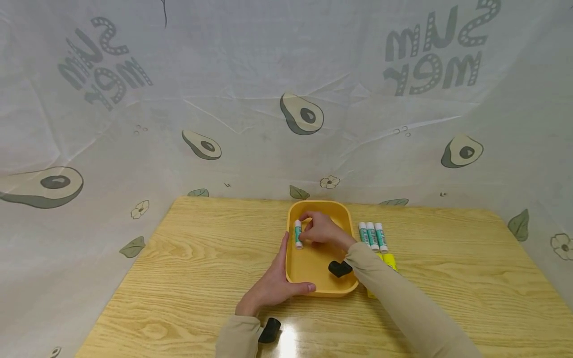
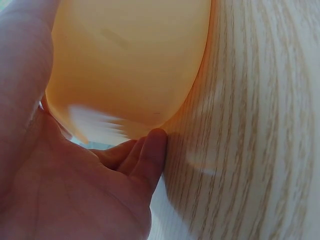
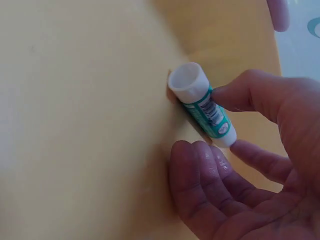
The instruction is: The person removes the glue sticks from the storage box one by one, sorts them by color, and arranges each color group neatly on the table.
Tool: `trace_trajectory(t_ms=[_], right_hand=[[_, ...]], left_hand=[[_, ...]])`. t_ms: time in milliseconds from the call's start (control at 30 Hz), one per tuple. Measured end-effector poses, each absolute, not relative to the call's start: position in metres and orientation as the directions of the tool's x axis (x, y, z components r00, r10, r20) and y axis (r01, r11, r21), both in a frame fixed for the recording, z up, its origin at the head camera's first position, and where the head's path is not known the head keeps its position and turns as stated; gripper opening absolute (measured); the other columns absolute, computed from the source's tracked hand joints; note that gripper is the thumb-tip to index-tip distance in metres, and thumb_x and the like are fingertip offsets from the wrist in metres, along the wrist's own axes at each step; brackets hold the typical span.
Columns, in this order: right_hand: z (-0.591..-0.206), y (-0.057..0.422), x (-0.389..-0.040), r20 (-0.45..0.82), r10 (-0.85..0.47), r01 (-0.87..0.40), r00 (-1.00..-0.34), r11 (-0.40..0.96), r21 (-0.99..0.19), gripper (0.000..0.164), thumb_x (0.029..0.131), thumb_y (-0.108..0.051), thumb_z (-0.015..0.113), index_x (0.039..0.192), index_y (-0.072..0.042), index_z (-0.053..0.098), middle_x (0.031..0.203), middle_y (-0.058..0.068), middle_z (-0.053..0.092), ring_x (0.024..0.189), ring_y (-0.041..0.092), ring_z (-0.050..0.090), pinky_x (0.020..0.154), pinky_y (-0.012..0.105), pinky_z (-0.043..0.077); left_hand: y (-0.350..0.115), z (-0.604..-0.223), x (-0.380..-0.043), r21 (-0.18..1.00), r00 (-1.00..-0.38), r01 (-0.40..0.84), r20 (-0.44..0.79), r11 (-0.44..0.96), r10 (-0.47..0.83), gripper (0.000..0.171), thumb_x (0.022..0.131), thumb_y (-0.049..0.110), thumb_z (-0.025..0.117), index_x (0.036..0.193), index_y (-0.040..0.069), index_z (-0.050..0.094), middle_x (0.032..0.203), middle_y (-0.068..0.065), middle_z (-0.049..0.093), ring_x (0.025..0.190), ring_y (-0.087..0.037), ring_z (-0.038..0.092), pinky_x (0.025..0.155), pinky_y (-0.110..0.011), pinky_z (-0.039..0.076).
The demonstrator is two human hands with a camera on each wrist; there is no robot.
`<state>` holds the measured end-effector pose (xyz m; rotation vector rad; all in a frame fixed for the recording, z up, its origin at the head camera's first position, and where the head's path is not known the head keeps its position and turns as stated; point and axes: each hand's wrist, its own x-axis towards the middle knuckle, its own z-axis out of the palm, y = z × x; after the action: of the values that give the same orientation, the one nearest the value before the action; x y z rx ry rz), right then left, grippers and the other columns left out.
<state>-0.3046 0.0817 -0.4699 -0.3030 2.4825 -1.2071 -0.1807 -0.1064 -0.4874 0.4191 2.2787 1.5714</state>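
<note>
A yellow-orange plastic tray [image 1: 313, 268] stands on the wooden table. My left hand [image 1: 274, 282] holds its near left corner, with the thumb along the front rim and the fingers against the left outer wall. In the left wrist view, those fingers [image 2: 150, 155] bend against the tray wall [image 2: 135, 60] close to the tabletop. Inside the tray, a white and green glue stick [image 1: 298, 234] lies along the left wall. My right hand [image 1: 321, 227] reaches in and pinches it. In the right wrist view, the thumb touches the label of the glue stick [image 3: 207, 107] and a fingertip meets its end.
Right of the tray, three more glue sticks [image 1: 370, 236] lie side by side. Yellow objects [image 1: 390, 260] nearer the front are partly hidden by the right sleeve [image 1: 394, 293]. A patterned white cloth [image 1: 250, 164] hangs behind the table [image 1: 201, 248].
</note>
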Motion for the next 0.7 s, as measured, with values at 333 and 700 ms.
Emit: trace_trajectory(t_ms=[333, 700], right_hand=[[-0.4664, 0.0808, -0.3009, -0.233, -0.339, -0.039, -0.911, 0.636, -0.771, 0.051, 0.087, -0.022, 0.081, 0.129, -0.005, 0.059, 0.081, 0.004, 0.060, 0.058, 0.017, 0.058, 0.058, 0.025, 0.053], [-0.4646, 0.0776, -0.2968, -0.193, -0.323, -0.096, -0.926, 0.698, -0.710, 0.044, 0.086, -0.018, 0.079, 0.121, -0.002, 0.058, 0.073, 0.002, 0.054, 0.056, 0.015, 0.054, 0.054, 0.021, 0.046]], left_hand=[[-0.1069, -0.4884, -0.1821, 0.941, -0.893, 0.070, -0.088, 0.330, 0.440, 0.131, 0.081, 0.045, 0.086, 0.162, 0.036, -0.017, 0.172, -0.007, 0.013, 0.150, -0.025, 0.034, 0.126, -0.055, 0.022], [-0.1072, -0.4892, -0.1820, 0.941, -0.897, 0.063, -0.093, 0.333, 0.431, 0.131, 0.081, 0.046, 0.086, 0.163, 0.036, -0.016, 0.172, -0.007, 0.015, 0.153, -0.025, 0.030, 0.126, -0.055, 0.021]])
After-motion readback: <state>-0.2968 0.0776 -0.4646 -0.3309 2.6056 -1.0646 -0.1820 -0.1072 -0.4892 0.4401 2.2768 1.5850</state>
